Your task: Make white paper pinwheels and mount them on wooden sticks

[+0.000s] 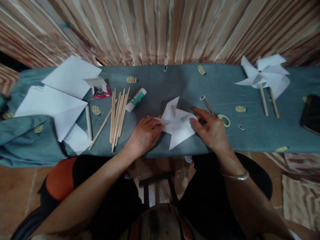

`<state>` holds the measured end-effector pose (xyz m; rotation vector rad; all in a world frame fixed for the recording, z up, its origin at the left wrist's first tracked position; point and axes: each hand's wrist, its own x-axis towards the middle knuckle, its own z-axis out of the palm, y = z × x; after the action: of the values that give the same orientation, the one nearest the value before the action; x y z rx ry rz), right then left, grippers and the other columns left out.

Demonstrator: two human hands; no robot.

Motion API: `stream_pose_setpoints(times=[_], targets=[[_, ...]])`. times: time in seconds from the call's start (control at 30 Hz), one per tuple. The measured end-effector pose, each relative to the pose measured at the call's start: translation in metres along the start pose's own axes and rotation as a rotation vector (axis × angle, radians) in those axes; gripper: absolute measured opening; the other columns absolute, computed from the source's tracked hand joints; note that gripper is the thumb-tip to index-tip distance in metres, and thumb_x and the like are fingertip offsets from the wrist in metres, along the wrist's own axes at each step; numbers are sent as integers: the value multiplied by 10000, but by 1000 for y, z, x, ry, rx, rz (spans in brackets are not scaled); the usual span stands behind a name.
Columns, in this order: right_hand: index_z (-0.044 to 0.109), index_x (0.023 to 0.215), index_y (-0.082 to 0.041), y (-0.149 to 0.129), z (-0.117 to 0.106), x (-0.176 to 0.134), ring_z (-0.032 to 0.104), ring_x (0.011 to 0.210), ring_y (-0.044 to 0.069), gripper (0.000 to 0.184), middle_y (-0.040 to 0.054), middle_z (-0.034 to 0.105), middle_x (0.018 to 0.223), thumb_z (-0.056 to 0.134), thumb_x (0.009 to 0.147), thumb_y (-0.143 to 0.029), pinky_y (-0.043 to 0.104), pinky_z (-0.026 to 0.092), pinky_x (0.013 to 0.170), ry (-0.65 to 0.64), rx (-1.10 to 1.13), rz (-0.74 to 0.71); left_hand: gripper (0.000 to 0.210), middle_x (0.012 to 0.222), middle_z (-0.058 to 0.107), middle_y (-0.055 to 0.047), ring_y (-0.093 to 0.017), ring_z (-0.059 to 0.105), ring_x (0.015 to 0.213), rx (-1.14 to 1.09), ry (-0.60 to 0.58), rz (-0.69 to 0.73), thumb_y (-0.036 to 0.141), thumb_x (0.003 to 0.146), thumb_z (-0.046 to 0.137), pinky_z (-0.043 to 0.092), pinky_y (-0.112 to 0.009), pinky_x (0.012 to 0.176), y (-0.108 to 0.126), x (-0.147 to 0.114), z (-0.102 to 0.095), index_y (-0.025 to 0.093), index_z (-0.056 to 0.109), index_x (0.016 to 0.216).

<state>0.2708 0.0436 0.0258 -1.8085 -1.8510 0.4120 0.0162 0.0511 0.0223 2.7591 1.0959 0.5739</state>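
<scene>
A small red-and-white box (pixel 101 90) stands at the far left of the cloth (pixel 250 135), its pale lid raised. Small dark bits with a slight shine lie inside it, too small to make out. Right of the box lies a glue stick (pixel 136 100), a white tube with a green label, on its side and slanting.

The white paper pinwheel (pixel 178 121) is at the near middle of the cloth, between the two hands. Its blades splay out from a flattened centre — one points to the far side, one to the near side — and the paper is plain, with sharp tips and soft grey shading in the folds. The left hand (pixel 146 135) has a narrow hold on the left blade, fingertips together on its tip. The right hand (pixel 210 128) holds the right blade at its edge between thumb and fingers.

Just beyond the right hand lie scissors (pixel 210 107) with a pale green handle. Wooden sticks (pixel 120 118) lie to the left, near white paper sheets (pixel 67 76). At the far right, more pinwheel blades (pixel 267 75) overlap above two sticks (pixel 264 100).
</scene>
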Motion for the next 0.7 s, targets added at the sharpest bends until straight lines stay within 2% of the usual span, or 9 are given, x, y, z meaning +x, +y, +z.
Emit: stream_pose_setpoints(times=[0.2, 0.33, 0.4, 0.5, 0.6, 0.7], targets=[[694, 1129, -191, -1, -1, -13, 652, 578, 178, 390, 30, 732, 749, 616, 827, -425, 320, 536, 590, -72, 74, 81, 275, 1064, 680, -91, -237, 590, 970, -6, 24, -66, 110, 902, 486, 495, -401, 828, -8, 4, -4, 183, 676, 1086], [697, 1083, -199, -5, -3, -17, 616, 513, 162, 380, 18, 715, 703, 600, 837, -472, 302, 513, 548, -94, 47, 80, 301, 1120, 662, -123, -249, 579, 999, -41, 70, -20, 140, 926, 475, 492, -407, 831, 8, 2, -4, 138, 601, 1199], [701, 1069, -200, -7, -4, -17, 611, 499, 162, 382, 25, 722, 711, 602, 834, -484, 301, 504, 536, -99, 29, 83, 270, 1057, 665, -114, -240, 581, 964, -83, 17, 49, 259, 946, 510, 496, -388, 810, 21, -1, -2, 137, 603, 1169], [710, 1042, -209, -9, -6, -17, 598, 473, 157, 368, 27, 731, 710, 605, 830, -491, 293, 490, 514, -91, 22, 70, 256, 1020, 663, -110, -227, 592, 928, -97, -98, 112, 307, 944, 531, 500, -362, 782, 36, -4, 4, 123, 614, 1101], [708, 1042, -213, -12, -9, -18, 621, 509, 162, 349, 29, 744, 749, 594, 847, -478, 294, 504, 536, -69, 19, 50, 208, 1017, 667, -111, -218, 604, 904, -72, -103, 115, 267, 947, 528, 499, -352, 763, 41, -6, 8, 118, 621, 1058], [702, 1066, -212, -13, -12, -18, 685, 675, 197, 302, 44, 754, 850, 586, 868, -409, 326, 552, 655, -7, 39, 23, 163, 983, 678, -94, -203, 610, 866, -49, -68, 142, 200, 945, 520, 492, -336, 740, 41, -6, 8, 120, 630, 1035]])
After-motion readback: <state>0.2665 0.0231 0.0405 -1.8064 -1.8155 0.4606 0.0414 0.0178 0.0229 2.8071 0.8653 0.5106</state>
